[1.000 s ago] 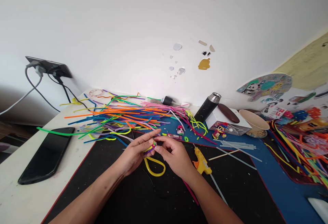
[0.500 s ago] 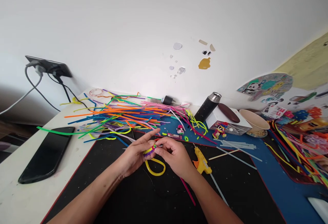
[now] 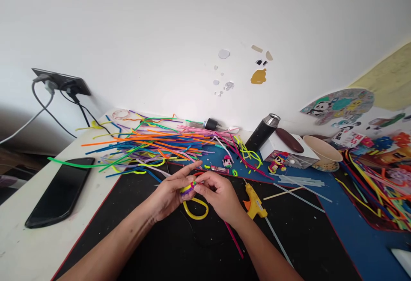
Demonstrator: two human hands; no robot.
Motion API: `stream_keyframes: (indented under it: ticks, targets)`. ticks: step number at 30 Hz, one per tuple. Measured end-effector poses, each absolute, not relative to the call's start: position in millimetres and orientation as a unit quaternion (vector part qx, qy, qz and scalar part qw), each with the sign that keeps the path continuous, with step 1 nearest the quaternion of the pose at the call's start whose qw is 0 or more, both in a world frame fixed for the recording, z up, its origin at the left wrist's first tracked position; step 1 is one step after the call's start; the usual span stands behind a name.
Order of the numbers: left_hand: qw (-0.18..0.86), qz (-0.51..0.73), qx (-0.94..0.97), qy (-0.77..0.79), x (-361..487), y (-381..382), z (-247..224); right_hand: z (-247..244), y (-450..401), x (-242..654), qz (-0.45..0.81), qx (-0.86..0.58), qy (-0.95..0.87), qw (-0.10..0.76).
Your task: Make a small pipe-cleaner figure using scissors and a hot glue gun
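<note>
A small piece of coiled pipe cleaner (image 3: pixel 186 190), striped yellow, purple, pink and green, is pinched in my left hand (image 3: pixel 171 193) between thumb and fingers, with the index finger stretched out. The thumb and index finger of my right hand (image 3: pixel 218 193) close on the green and pink end of the same piece; the exact grip is partly hidden. Below the hands lies a yellow loop (image 3: pixel 196 217), apparently scissor handles, its blades mostly covered. A magenta pipe cleaner (image 3: pixel 234 240) comes out from under my right hand.
Loose pipe cleaners (image 3: pixel 154 141) pile up behind the black mat (image 3: pixel 154 255). A yellow glue gun (image 3: pixel 255 201) and glue sticks (image 3: pixel 300 181) lie right, near a black flask (image 3: pixel 262 132) and a small figure (image 3: pixel 278 162). A phone (image 3: pixel 61 193) rests at left.
The view has shifted slightly, so the background sits a little differently. Both hands keep nearly the same pose on the coiled pipe cleaner.
</note>
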State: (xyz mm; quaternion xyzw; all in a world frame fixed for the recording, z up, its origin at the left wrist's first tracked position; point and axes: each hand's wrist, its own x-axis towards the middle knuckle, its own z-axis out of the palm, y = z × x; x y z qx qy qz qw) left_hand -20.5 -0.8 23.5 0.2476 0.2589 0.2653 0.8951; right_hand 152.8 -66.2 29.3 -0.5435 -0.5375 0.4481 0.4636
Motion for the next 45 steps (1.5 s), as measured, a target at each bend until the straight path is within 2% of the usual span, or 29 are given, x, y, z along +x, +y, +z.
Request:
stream_keyframes:
  ticks: [8,24,45]
  targets:
    - [0.892,0.279,0.233,0.268,-20,2,23,20,-59,152,0.467,-0.516,-0.524,0.491]
    - [0.887,0.297,0.224,0.274,-22,6,17,19,-44,152,0.525,-0.485,-0.506,0.483]
    - [0.877,0.278,0.238,0.311,-12,1,15,6,-55,162,0.485,-0.507,-0.539,0.467]
